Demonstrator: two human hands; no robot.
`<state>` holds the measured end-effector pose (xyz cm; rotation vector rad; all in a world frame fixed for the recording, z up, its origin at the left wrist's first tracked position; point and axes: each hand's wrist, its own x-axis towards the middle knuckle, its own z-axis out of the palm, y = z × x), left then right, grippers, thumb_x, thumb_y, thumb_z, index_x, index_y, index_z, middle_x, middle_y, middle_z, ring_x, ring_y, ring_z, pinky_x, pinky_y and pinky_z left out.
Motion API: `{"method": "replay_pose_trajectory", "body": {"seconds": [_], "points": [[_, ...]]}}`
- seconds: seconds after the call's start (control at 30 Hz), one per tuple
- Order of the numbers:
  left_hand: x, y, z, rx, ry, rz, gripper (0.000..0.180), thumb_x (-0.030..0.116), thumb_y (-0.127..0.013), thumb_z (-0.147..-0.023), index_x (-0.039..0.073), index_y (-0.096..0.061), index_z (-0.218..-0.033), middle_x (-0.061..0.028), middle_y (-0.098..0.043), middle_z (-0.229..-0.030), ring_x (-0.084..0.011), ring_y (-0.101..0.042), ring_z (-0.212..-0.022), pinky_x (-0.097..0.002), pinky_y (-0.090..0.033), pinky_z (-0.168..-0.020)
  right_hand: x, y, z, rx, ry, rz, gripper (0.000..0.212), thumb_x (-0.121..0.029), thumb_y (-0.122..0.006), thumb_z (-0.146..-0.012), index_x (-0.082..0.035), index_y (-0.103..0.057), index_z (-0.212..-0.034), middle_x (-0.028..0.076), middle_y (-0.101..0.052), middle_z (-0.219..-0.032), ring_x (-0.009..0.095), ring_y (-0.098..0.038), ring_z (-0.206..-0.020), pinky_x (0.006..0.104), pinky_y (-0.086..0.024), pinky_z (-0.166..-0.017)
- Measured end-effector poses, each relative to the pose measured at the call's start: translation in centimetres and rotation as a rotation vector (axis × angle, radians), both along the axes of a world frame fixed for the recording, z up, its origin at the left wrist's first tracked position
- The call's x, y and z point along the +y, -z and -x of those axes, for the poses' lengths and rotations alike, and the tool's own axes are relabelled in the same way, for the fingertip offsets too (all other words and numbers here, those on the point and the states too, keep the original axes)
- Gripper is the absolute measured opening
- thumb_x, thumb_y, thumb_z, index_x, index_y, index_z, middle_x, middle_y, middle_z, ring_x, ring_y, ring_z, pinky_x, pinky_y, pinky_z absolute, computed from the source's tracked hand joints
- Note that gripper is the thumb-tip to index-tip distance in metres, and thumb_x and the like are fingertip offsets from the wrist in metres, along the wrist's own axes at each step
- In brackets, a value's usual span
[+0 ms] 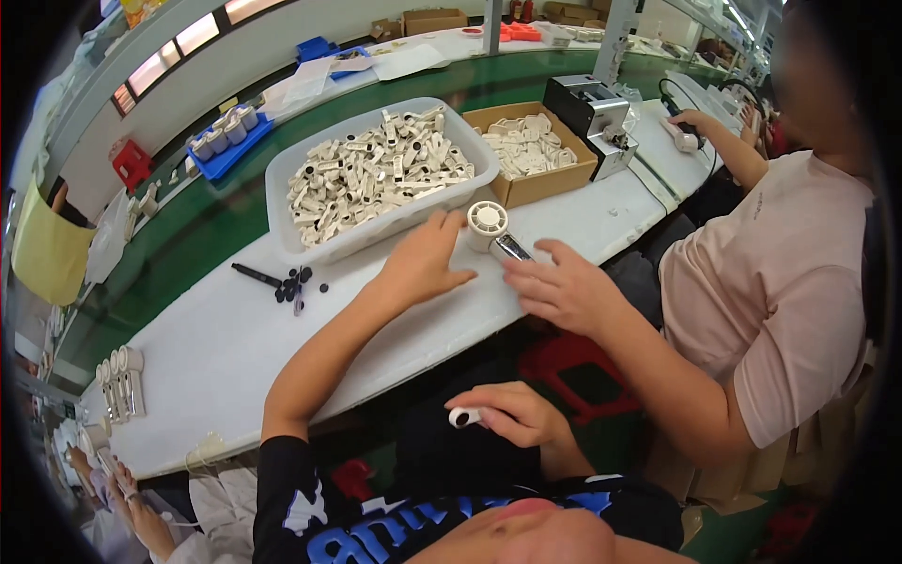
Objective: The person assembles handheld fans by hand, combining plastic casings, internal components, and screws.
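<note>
left hand (423,258) is open, fingers forward and thumb spread, seemingly empty; its fingertips come just beside a white plastic handheld fan (488,220) with a round slotted head and shiny silver handle. whether they touch it, i cannot tell. right hand (519,414) is closed in a pinch, thumb and forefinger on a small white plastic part (464,416) held low before the body, its round dark opening left uncovered, perhaps so it stays easy to see.

the fan is on the white tabletop (216,357), between the left hand and a co-worker's hand (568,287) near its handle; contact there is unclear. a translucent plastic bin (329,251) of loose white pieces (376,169) sits just beyond, probably for easy reach, next to a brown cardboard box (545,185).

the pinching fingers hide the part's far end, the forearm covers some tabletop, and the bin's lower pieces are buried.
</note>
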<state>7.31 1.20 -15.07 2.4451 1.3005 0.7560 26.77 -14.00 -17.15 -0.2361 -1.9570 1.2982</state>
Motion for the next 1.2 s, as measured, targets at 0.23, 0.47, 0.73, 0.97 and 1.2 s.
{"method": "replay_pose_trajectory", "body": {"seconds": [0.23,0.47,0.73,0.97,1.2], "points": [[5.0,2.2,-2.0,-0.360,0.133,0.221,0.064,0.021,-0.085,-0.071,0.008,-0.057,-0.127,-0.0126,-0.067,-0.107,-0.0268,-0.063,-0.099,-0.0351,-0.051,-0.090,-3.4,2.8,-0.4,-0.093,0.135,0.446,0.025,-0.005,-0.068,-0.090,0.000,-0.061,-0.113,0.004,-0.063,-0.079,0.012,-0.059,-0.069,0.0259,-0.047,-0.064],[-4.2,-0.6,4.8,-0.260,-0.249,0.056,0.057,0.015,-0.086,-0.070,0.007,-0.062,-0.121,-0.0102,-0.067,-0.112,-0.0248,-0.064,-0.102,-0.0346,-0.051,-0.091,-0.9,2.1,-0.4,-0.021,0.224,0.272,0.030,0.003,-0.067,-0.086,0.002,-0.057,-0.114,0.006,-0.066,-0.084,0.008,-0.060,-0.073,0.0226,-0.047,-0.065],[-12.1,5.8,9.3,-0.789,-0.539,0.149,0.072,0.004,-0.081,-0.071,0.006,-0.050,-0.137,-0.0138,-0.062,-0.126,-0.0266,-0.059,-0.118,-0.0376,-0.045,-0.103,8.3,2.9,3.1,-0.129,0.805,-0.039,0.023,-0.004,-0.070,-0.084,0.002,-0.063,-0.106,0.009,-0.069,-0.091,0.014,-0.062,-0.074,0.0254,-0.049,-0.068],[-12.7,5.8,8.6,-0.765,-0.583,0.108,0.068,0.004,-0.071,-0.077,0.004,-0.045,-0.139,-0.0170,-0.057,-0.133,-0.0299,-0.055,-0.123,-0.0397,-0.044,-0.103,9.9,3.9,3.2,-0.473,0.987,-0.455,0.017,-0.012,-0.076,-0.078,-0.001,-0.071,-0.091,0.011,-0.068,-0.091,0.028,-0.062,-0.076,0.0372,-0.051,-0.071],[-12.9,5.7,8.8,-0.669,-0.601,0.045,0.067,0.006,-0.066,-0.079,0.004,-0.043,-0.141,-0.0195,-0.054,-0.134,-0.0354,-0.055,-0.121,-0.0409,-0.043,-0.103,8.1,-0.7,8.9,-0.265,0.687,-0.272,0.020,-0.006,-0.079,-0.076,0.000,-0.073,-0.094,0.009,-0.065,-0.079,0.020,-0.060,-0.068,0.0294,-0.047,-0.061]]}}
